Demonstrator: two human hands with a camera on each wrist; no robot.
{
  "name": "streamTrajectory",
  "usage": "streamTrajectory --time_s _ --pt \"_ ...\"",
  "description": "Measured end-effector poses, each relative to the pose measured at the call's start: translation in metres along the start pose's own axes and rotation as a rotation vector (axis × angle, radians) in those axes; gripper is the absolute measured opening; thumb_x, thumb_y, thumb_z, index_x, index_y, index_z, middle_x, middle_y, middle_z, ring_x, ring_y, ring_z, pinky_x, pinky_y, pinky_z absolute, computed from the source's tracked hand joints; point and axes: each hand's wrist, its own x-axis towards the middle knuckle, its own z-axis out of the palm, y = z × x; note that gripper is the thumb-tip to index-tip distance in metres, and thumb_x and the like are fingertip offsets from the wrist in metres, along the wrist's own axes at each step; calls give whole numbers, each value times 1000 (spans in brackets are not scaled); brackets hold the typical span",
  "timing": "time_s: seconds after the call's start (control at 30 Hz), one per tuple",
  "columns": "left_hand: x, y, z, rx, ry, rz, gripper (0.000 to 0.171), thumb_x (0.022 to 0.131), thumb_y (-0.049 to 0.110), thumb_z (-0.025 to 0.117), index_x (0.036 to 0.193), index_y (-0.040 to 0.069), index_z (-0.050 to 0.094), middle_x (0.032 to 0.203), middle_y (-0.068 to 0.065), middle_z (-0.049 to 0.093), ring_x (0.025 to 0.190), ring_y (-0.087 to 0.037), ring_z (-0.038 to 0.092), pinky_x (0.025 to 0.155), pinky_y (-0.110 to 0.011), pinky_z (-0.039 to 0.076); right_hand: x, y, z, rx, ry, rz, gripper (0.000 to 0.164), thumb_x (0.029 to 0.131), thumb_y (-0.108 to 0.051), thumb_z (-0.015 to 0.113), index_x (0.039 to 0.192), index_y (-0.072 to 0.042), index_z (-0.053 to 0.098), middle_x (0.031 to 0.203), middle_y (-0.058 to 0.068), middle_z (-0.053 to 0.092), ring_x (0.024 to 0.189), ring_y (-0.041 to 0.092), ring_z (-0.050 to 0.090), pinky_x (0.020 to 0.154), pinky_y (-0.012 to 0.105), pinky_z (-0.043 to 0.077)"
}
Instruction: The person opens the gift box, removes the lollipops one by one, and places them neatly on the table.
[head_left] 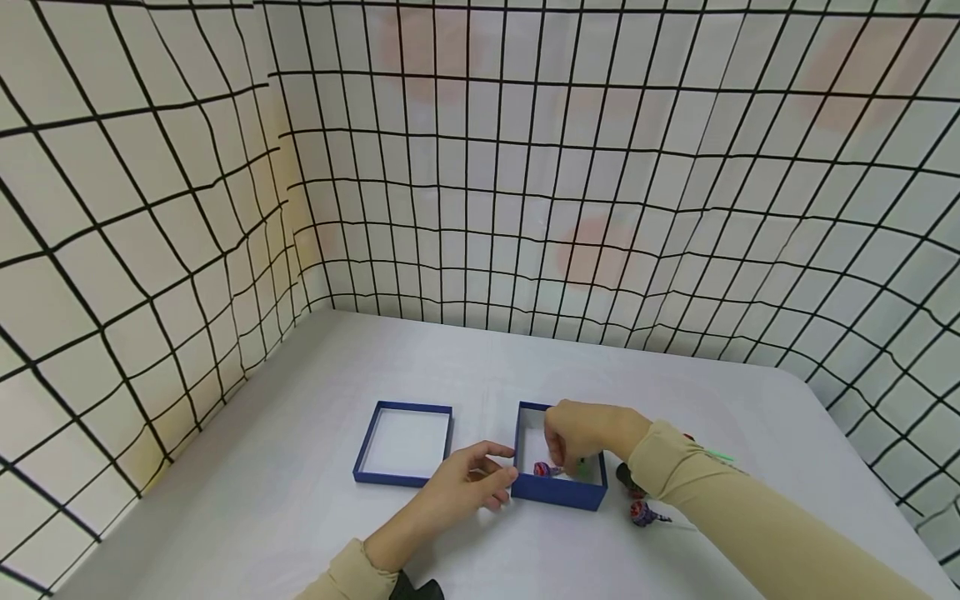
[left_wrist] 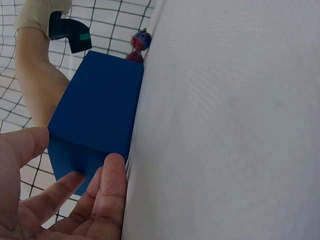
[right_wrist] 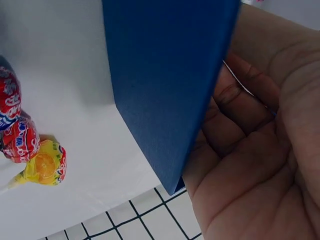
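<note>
A blue open box (head_left: 558, 492) with a white inside stands on the white table. My right hand (head_left: 592, 432) reaches over its far right wall, fingers curled down inside and pinching the stick of a red-and-purple wrapped lollipop (head_left: 542, 469). The blue wall hides part of those fingers in the right wrist view. Something small and green lies in the box by the hand. My left hand (head_left: 468, 482) is at the box's left side. In the left wrist view, its thumb and fingers (left_wrist: 115, 175) rest loosely extended against the blue side and its edges.
A shallow blue-rimmed lid (head_left: 390, 479) lies left of the box. Several wrapped lollipops lie on the table to its right, one purple-red (head_left: 642, 512), one yellow (right_wrist: 47, 162), one red (right_wrist: 22, 140). A black-gridded white curtain (head_left: 480, 167) surrounds the table.
</note>
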Motion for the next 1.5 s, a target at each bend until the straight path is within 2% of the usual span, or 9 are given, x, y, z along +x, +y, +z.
streamTrajectory --time_s 0.2,0.47,0.73,1.33,1.5 --pt "0 -1 0 1 3 7 42 97 35 67 131 12 61 99 -10 72 80 -22 71 72 -30 61 -1 0 -2 -23 3 -4 21 77 1 83 69 -14 71 68 -5 67 63 10 56 61 26 53" --pt "0 -2 0 -9 3 6 42 97 35 68 131 11 61 99 -10 71 81 -22 71 72 -30 61 -2 -1 -1 -21 6 -5 21 77 1 83 69 -14 71 69 -3 67 64 10 55 61 26 50" --pt "-1 0 0 -10 1 -2 43 97 35 67 131 11 61 99 -8 71 81 -22 71 73 -32 61 -1 1 1 -20 11 -18 19 81 0 80 72 -13 69 71 -2 66 65 10 53 61 26 48" --pt "-2 2 0 -4 -1 0 42 97 35 67 132 10 60 101 -8 71 81 -22 71 73 -31 61 -4 2 -8 16 25 -58 18 82 6 75 76 -11 71 75 -1 67 68 10 56 63 26 52" --pt "-1 2 1 -6 -5 3 42 97 35 67 131 11 60 101 -9 71 81 -21 71 73 -29 61 -4 5 -13 29 41 -60 17 84 3 76 78 -12 71 76 -3 67 71 11 57 66 28 52"
